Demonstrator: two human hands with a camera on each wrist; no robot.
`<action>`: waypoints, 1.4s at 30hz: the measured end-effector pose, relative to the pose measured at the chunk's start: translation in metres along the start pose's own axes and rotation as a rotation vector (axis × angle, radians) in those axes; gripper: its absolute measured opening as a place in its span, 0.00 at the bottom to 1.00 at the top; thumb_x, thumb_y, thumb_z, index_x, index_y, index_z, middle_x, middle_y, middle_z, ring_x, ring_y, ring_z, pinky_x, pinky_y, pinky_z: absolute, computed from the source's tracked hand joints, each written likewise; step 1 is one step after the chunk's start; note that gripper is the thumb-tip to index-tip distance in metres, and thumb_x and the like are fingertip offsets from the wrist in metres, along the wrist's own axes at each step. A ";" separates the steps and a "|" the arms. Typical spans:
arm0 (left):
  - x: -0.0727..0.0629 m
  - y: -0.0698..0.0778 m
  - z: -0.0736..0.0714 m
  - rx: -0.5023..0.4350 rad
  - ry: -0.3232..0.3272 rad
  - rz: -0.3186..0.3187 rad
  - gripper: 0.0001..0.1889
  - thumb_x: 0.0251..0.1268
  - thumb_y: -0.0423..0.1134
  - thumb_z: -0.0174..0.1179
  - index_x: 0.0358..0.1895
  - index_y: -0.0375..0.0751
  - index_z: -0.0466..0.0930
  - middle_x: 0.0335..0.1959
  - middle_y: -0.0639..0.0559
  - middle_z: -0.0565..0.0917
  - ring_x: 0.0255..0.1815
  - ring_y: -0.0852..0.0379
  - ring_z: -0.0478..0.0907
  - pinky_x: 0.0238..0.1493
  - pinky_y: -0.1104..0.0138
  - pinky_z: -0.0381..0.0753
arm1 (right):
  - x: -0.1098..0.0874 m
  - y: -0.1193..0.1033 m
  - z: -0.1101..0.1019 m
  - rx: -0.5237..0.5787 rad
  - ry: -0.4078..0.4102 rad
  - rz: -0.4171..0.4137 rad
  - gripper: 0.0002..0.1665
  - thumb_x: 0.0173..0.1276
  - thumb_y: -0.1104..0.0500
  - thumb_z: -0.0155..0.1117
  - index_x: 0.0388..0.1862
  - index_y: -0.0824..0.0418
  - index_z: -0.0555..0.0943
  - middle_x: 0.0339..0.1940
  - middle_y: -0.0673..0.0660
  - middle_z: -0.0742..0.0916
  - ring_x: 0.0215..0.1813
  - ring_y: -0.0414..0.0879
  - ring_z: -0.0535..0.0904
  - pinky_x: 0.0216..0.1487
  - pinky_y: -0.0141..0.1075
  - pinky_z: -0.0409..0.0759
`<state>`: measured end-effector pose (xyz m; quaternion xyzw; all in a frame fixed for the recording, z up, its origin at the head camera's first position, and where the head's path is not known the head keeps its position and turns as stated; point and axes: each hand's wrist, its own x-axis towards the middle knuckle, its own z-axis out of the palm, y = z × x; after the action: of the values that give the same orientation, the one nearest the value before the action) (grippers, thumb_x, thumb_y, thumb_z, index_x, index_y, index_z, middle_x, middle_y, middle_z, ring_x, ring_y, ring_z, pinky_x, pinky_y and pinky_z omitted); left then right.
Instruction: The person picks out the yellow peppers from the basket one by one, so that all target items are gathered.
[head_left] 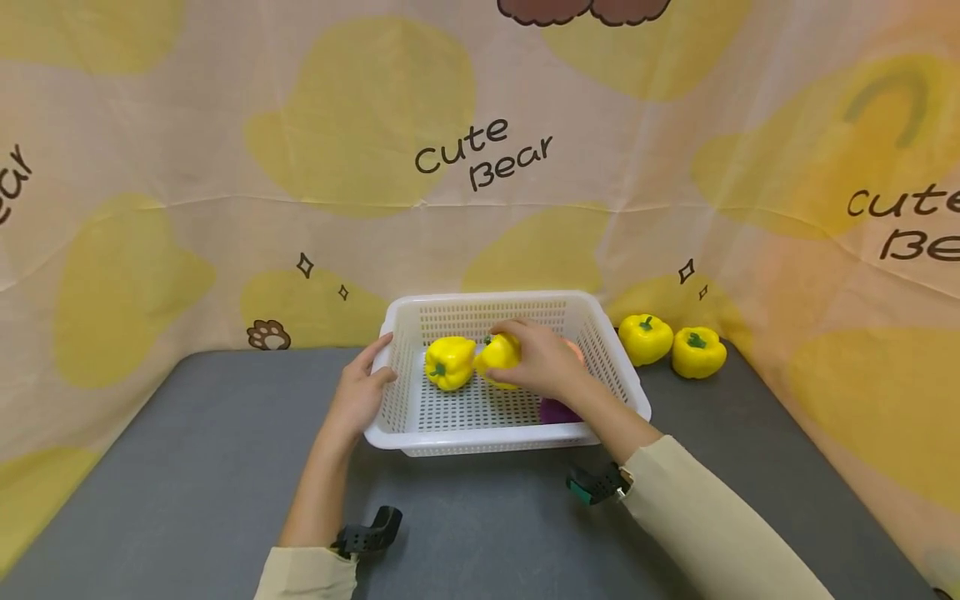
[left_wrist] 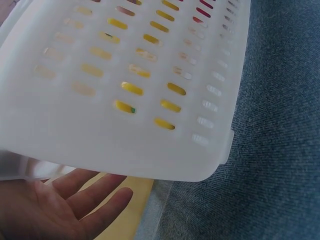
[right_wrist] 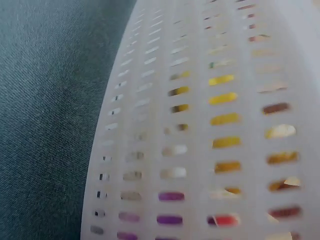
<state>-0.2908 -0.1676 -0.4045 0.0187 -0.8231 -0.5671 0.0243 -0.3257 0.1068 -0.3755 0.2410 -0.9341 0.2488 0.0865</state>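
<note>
A white plastic basket (head_left: 465, 440) with slotted walls stands on the grey table. At its left rim, my left hand (head_left: 358, 400) grips the edge with thumb and index finger; in the left wrist view the other fingers (left_wrist: 100, 200) extend loosely outside the wall. Inside the basket, my right hand (head_left: 547, 358) holds a yellow bell pepper (head_left: 498, 358) between thumb and fingers. Another yellow bell pepper (head_left: 450, 363) lies to its left. Partly hidden by the right hand and forearm are a purple item (head_left: 557, 411) and an orange-pink item (head_left: 575, 350).
Two more yellow bell peppers (head_left: 645, 339) stand on the table right of the basket, near the back. A patterned cloth (head_left: 337, 167) hangs behind and at the sides of the grey table (head_left: 210, 467). The right wrist view shows mostly the basket's slotted wall (right_wrist: 195, 120).
</note>
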 end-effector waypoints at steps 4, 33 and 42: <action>-0.001 0.000 0.000 -0.005 0.000 -0.003 0.34 0.71 0.33 0.45 0.80 0.51 0.58 0.78 0.35 0.64 0.59 0.36 0.80 0.52 0.55 0.86 | -0.015 0.001 -0.009 0.076 0.075 0.004 0.37 0.55 0.46 0.79 0.62 0.57 0.80 0.62 0.56 0.85 0.61 0.52 0.80 0.61 0.46 0.82; -0.001 0.001 0.000 -0.012 -0.011 -0.017 0.34 0.71 0.34 0.46 0.80 0.52 0.57 0.77 0.35 0.66 0.58 0.36 0.81 0.50 0.54 0.87 | -0.095 0.021 -0.078 0.225 0.642 -0.086 0.37 0.49 0.68 0.80 0.61 0.60 0.82 0.64 0.59 0.83 0.60 0.25 0.73 0.51 0.15 0.74; 0.000 0.001 0.000 0.004 -0.014 -0.019 0.34 0.71 0.34 0.46 0.81 0.53 0.57 0.77 0.35 0.65 0.59 0.37 0.80 0.48 0.58 0.86 | -0.099 0.043 -0.085 0.181 0.729 -0.019 0.38 0.46 0.66 0.81 0.60 0.62 0.82 0.58 0.64 0.81 0.55 0.27 0.73 0.46 0.12 0.73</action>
<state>-0.2908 -0.1676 -0.4038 0.0225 -0.8242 -0.5657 0.0132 -0.2579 0.2230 -0.3486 0.1521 -0.8139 0.3991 0.3939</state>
